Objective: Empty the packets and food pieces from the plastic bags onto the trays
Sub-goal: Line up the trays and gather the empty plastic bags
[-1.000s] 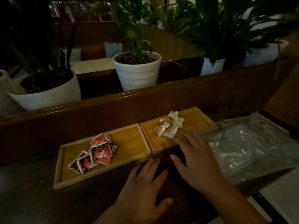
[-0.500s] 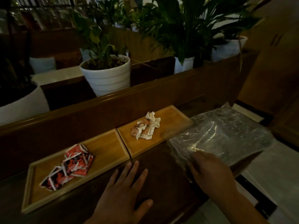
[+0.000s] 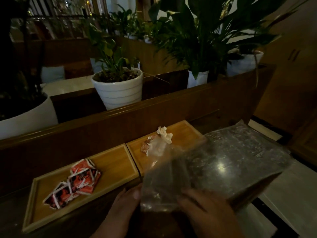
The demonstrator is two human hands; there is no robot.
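A clear plastic bag is held up over the front edge of a dark wooden counter, gripped from both sides and blurred by motion. The left hand is seen at the bag's left edge, its thumb laid against the plastic; the rest of its fingers are hidden behind the bag, so their spread cannot be told. The right hand is closed over the bag's lower right part, fingers curled together across the plastic. Whether anything is inside the bag cannot be made out. Beyond the bag, two wooden trays are set end to end on the counter. On the left tray, a loose heap of red-and-white packets is piled near its middle. On the right tray, a small pile of pale and reddish food pieces is partly veiled by the bag's upper corner. To the right of the bag, a larger sheet of crinkled plastic is spread over the counter's end. Behind the trays, white pots of green plants are lined along a raised wooden ledge.
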